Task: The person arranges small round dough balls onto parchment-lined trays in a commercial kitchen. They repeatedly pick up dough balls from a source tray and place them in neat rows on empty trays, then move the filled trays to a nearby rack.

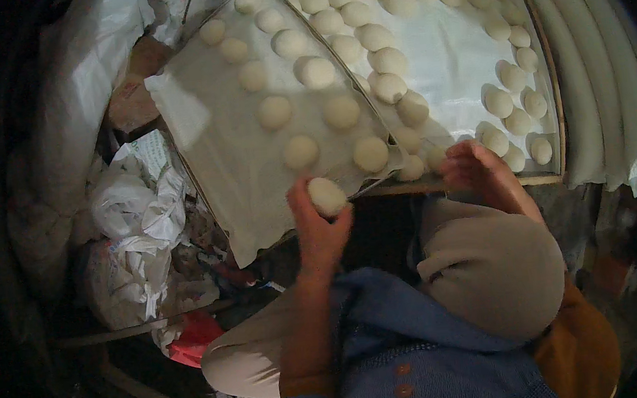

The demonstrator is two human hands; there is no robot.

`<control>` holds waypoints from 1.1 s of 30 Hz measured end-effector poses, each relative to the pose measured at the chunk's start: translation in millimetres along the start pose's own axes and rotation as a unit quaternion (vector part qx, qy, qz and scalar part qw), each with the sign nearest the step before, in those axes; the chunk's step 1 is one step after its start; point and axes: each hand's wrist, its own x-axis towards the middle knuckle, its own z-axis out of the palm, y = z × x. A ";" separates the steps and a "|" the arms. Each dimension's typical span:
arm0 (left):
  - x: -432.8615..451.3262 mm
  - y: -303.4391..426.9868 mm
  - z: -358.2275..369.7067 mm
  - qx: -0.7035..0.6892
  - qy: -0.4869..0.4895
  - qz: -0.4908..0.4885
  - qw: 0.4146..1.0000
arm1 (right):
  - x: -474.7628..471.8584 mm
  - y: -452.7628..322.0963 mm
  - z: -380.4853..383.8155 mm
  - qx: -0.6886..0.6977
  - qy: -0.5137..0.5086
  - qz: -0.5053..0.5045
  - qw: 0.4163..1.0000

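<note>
My left hand (321, 229) grips a pale round dough ball (327, 196) just above the near edge of the left cloth-covered tray (240, 199). Rows of similar dough balls (274, 112) rest on that cloth. At the front edge of the right tray (559, 124), my right hand (476, 167) has its fingers curved beside a dough ball (437, 157). Its palm side is turned away and blurred, so whether it holds anything is hidden. Many more dough balls (376, 37) sit on the right tray's white cloth (444, 85).
White plastic bags (134, 208) and a large white sack (89, 65) crowd the left side, near brown blocks (134, 104). Thick pale rolls (583, 66) border the right tray. My bent knee (492, 264) is close under its front edge. Something red (195, 338) lies at lower left.
</note>
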 end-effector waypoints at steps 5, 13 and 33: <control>21.0 -9.8 -7.8 0.264 -0.109 0.049 0.957 | -47.4 8.3 -3.6 0.028 0.049 0.004 0.998; 31.6 -25.8 5.9 0.272 -0.167 0.041 0.947 | -19.6 -38.2 -81.6 -0.499 0.229 -0.150 0.822; 9.5 80.2 69.6 -0.224 -0.101 0.123 0.962 | 26.5 -20.2 71.4 0.088 -0.088 0.052 0.991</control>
